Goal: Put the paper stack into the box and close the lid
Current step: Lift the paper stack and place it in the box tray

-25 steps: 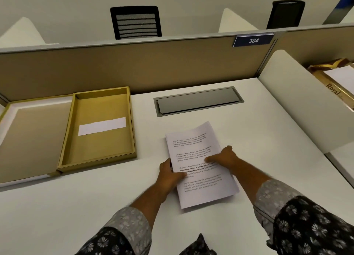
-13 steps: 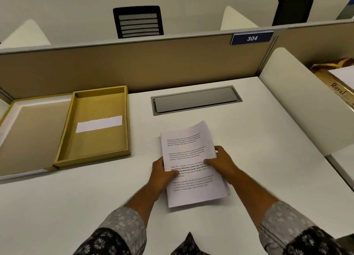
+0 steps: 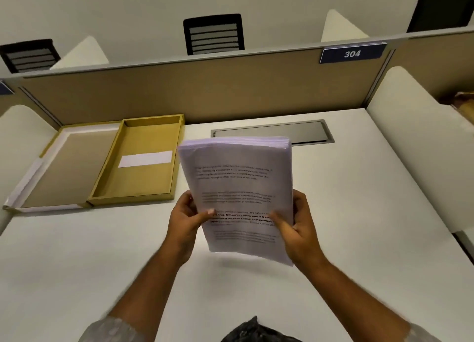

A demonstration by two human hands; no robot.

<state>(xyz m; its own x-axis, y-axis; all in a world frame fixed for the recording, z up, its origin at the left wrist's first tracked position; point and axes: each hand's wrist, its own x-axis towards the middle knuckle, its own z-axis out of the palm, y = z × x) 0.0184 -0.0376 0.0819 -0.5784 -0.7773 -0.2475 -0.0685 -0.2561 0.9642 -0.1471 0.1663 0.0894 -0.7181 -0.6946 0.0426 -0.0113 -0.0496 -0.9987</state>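
Observation:
A white printed paper stack (image 3: 238, 185) is held up off the desk, tilted nearly upright, its lower edge just above the white desk (image 3: 359, 239). My left hand (image 3: 183, 219) grips its left edge and my right hand (image 3: 298, 226) grips its right edge, thumbs on the printed face. The open gold box (image 3: 102, 185) lies to the left at the back of the desk, with a white strip on its floor. Its hinged lid (image 3: 64, 169) lies flat open further left, inner side up.
A tan partition (image 3: 205, 90) with a blue 304 sign (image 3: 352, 53) runs behind the desk. A grey cable hatch (image 3: 302, 132) sits behind the stack. White side dividers (image 3: 423, 149) stand right and left. Black chairs (image 3: 213, 33) stand beyond the partition.
Both hands have lifted the stack from lying flat on the desk to nearly upright in the air. The view has tilted up and shifted; the box has stayed in place.

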